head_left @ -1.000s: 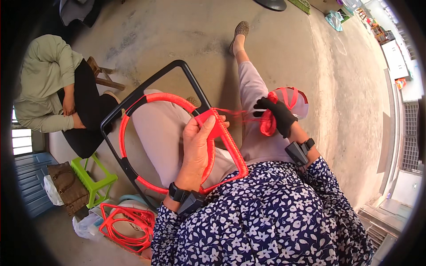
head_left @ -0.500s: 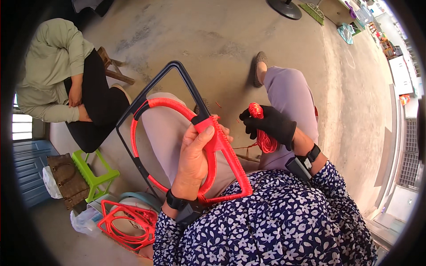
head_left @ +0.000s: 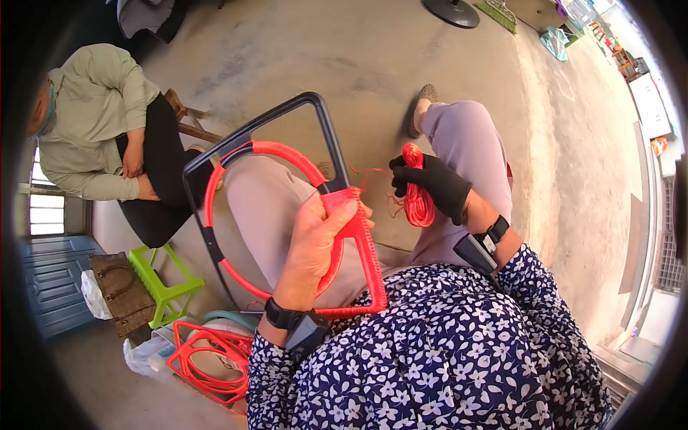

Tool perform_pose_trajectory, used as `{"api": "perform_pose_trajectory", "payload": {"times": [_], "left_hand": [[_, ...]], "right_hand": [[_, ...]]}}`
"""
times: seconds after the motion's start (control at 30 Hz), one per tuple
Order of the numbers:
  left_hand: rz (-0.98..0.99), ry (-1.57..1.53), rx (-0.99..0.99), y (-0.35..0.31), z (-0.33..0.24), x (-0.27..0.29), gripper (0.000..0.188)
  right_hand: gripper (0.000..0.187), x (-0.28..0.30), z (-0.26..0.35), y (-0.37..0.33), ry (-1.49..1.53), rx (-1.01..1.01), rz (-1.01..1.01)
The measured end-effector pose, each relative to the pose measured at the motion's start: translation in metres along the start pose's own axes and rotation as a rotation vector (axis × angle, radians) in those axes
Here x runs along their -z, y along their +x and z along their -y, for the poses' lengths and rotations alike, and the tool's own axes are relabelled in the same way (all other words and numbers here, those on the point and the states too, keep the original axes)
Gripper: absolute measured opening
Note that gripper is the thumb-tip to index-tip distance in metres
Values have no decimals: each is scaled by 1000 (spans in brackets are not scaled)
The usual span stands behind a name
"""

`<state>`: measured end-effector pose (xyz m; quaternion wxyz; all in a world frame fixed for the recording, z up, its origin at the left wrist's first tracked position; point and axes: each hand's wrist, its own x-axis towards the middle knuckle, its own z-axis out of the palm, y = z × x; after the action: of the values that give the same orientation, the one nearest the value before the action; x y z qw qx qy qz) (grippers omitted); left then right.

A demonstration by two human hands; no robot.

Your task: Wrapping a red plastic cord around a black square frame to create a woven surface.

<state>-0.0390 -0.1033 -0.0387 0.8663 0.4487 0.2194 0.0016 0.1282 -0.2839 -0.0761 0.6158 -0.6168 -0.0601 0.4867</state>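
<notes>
Left hand point(head_left: 315, 247) bare, grip closed around the orange-wrapped part of the frame point(head_left: 287, 215) — fingers curl over the wrapped bar near the frame's right corner, thumb on top, so the frame sits across the person's lap and extends up and left from the grip. The frame is a dark rounded-corner loop; its upper bar is bare, while an orange-wound ring and straight bar run inside and below the hand. Right hand point(head_left: 433, 186) wears a black glove, grip shut on a bundle of orange cord point(head_left: 414, 188) held upright, just right of the frame and apart from it; thin loose cord strands point(head_left: 369, 179) trail between bundle and wrapped corner. Both wrists carry dark bands. Lower left on the concrete floor point(head_left: 344, 57) lies another orange-wrapped frame point(head_left: 208, 358) beside a green stool point(head_left: 161, 287) and a brown bag point(head_left: 118, 290). A second person point(head_left: 100, 129) sits at upper left, hands in lap, well apart.
</notes>
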Motion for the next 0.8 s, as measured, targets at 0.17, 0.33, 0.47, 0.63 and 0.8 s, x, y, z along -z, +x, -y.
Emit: {"api": "perform_pose_trajectory", "payload": {"times": [0.17, 0.33, 0.47, 0.63, 0.8], "left_hand": [[-18, 8, 12, 4, 13, -3, 36], [-60, 11, -7, 11, 16, 1, 26], [-124, -140, -26, 18, 21, 5, 24], [-332, -201, -121, 16, 33, 13, 17], [-253, -74, -158, 16, 35, 5, 13]], "right_hand": [[45, 5, -4, -3, 138, 51, -69], [40, 6, 5, -10, -166, -27, -51], [38, 4, 6, -7, -754, 161, -207], [38, -27, 35, 2, -660, 441, -349], [32, -59, 56, 63, -362, 632, -307]]}}
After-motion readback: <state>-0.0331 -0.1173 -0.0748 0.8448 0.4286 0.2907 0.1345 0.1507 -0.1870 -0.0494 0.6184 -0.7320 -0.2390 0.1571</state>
